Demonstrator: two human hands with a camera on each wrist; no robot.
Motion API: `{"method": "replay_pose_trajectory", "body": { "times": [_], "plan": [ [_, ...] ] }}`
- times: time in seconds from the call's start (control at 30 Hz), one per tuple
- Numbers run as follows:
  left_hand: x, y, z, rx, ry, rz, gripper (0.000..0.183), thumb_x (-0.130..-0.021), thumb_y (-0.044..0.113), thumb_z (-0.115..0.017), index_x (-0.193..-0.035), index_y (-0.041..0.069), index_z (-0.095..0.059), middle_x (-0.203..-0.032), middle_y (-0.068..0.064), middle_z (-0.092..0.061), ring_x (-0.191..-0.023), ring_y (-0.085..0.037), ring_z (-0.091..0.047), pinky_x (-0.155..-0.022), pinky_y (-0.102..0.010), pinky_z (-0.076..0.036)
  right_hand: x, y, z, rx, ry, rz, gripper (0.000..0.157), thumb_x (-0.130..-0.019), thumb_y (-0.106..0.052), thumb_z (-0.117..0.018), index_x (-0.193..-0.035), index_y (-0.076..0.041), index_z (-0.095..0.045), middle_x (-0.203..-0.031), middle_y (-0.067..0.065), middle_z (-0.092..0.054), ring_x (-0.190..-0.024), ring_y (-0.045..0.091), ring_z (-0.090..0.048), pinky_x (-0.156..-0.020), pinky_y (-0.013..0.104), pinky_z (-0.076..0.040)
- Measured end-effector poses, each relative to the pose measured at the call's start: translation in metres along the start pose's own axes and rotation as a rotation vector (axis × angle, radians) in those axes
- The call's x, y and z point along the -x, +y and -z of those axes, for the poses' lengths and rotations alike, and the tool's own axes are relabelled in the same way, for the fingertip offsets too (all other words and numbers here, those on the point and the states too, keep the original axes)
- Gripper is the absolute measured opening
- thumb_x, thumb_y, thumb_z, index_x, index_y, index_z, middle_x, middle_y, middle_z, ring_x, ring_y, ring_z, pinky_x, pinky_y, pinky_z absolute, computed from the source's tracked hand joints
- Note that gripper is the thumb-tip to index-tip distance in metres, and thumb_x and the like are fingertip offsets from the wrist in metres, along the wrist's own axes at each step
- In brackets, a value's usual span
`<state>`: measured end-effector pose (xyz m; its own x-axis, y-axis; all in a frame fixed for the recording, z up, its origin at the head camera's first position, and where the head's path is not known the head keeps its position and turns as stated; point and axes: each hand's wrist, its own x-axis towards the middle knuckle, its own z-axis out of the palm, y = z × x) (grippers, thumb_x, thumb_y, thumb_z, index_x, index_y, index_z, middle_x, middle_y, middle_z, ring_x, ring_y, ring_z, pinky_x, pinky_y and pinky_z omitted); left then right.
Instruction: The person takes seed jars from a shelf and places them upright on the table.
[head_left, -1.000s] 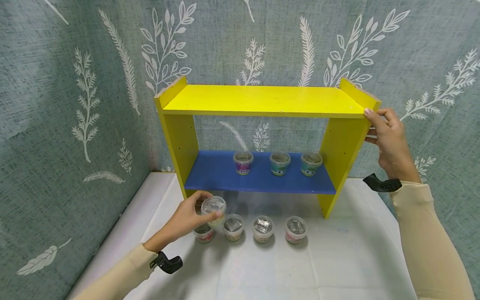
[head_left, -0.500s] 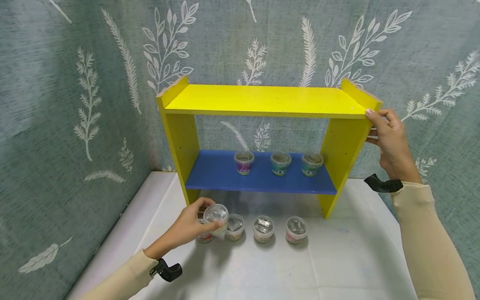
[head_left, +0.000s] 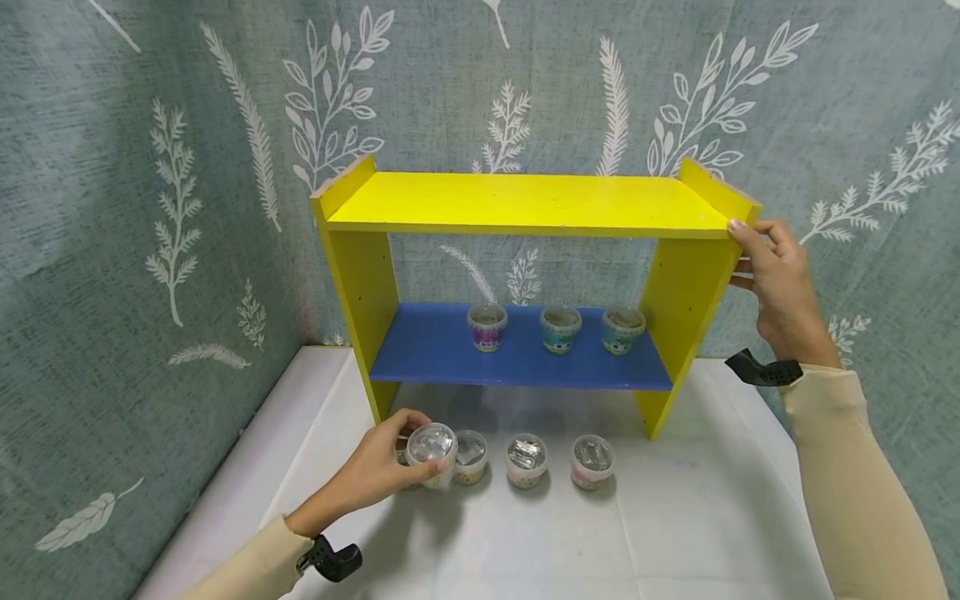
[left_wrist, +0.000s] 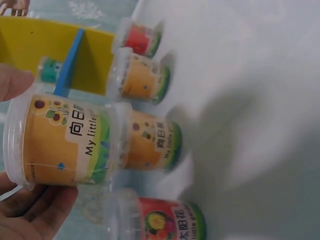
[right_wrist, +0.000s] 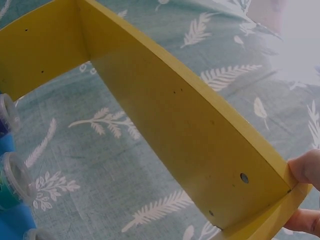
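Note:
My left hand (head_left: 375, 467) grips a small lidded plastic cup (head_left: 432, 446) between thumb and fingers, low in front of the shelf unit. The left wrist view shows this cup's orange label (left_wrist: 55, 140) with sunflowers and its clear lid. Close behind it is a similar orange cup (left_wrist: 147, 140), and a red-labelled cup (left_wrist: 160, 220) is beside that one, mostly hidden by my hand in the head view. My right hand (head_left: 787, 287) holds the upper right corner of the yellow shelf unit (head_left: 525, 200), thumb on its front edge.
Other lidded cups, one orange (head_left: 527, 460) and one red (head_left: 592, 461), stand in line on the white table (head_left: 555, 550). On the blue shelf board (head_left: 435, 342) are a purple cup (head_left: 487, 327) and two teal cups (head_left: 560, 329). A patterned cloth (head_left: 450, 83) hangs behind.
My left hand has come down with the orange cup, toward the table and slightly nearer me. My right hand stays on the shelf unit's corner, and the other cups have not moved.

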<state>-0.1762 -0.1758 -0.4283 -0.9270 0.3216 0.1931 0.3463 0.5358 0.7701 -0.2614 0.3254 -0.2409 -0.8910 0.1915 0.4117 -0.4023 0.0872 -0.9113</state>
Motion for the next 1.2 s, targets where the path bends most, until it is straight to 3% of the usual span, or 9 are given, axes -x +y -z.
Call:
{"method": "replay_pose_trajectory", "body": {
  "times": [0.43,0.67,0.97,1.2],
  "plan": [
    [0.007,-0.004,-0.008,-0.038,0.011,-0.046,0.062,-0.083,0.045,-0.086,-0.127,0.009,-0.061,-0.111,0.002,-0.066,-0.098,-0.016,-0.066,-0.087,-0.035,-0.057,-0.003,-0.001,0.000,0.019,0.009,-0.002,0.033,-0.099,-0.041,-0.070,-0.120,-0.018,-0.059,-0.110,0.003,-0.062,-0.088,0.017,-0.062,-0.076,0.025,-0.050],
    [0.010,-0.010,-0.015,-0.111,0.044,-0.095,0.060,-0.080,0.042,-0.089,-0.123,0.008,-0.065,-0.112,-0.001,-0.063,-0.095,-0.013,-0.060,-0.081,-0.041,-0.058,-0.002,0.001,0.000,0.020,0.005,-0.002,0.032,-0.099,-0.040,-0.069,-0.120,-0.018,-0.059,-0.111,0.004,-0.060,-0.088,0.017,-0.062,-0.076,0.024,-0.050],
    [0.013,-0.018,-0.020,-0.210,0.089,-0.160,0.057,-0.072,0.040,-0.094,-0.116,0.014,-0.069,-0.110,0.007,-0.063,-0.100,-0.018,-0.052,-0.081,-0.034,-0.049,-0.002,-0.001,-0.001,0.006,0.006,0.004,0.031,-0.099,-0.039,-0.070,-0.118,-0.018,-0.060,-0.109,0.005,-0.060,-0.087,0.017,-0.061,-0.074,0.023,-0.051],
    [0.017,-0.024,-0.026,-0.242,0.092,-0.172,0.059,-0.068,0.038,-0.096,-0.114,0.010,-0.071,-0.112,0.004,-0.065,-0.102,-0.017,-0.052,-0.082,-0.033,-0.049,-0.001,-0.001,-0.001,-0.021,-0.003,-0.001,0.032,-0.099,-0.039,-0.070,-0.119,-0.016,-0.060,-0.107,0.004,-0.063,-0.086,0.017,-0.062,-0.074,0.025,-0.051]
  ]
}}
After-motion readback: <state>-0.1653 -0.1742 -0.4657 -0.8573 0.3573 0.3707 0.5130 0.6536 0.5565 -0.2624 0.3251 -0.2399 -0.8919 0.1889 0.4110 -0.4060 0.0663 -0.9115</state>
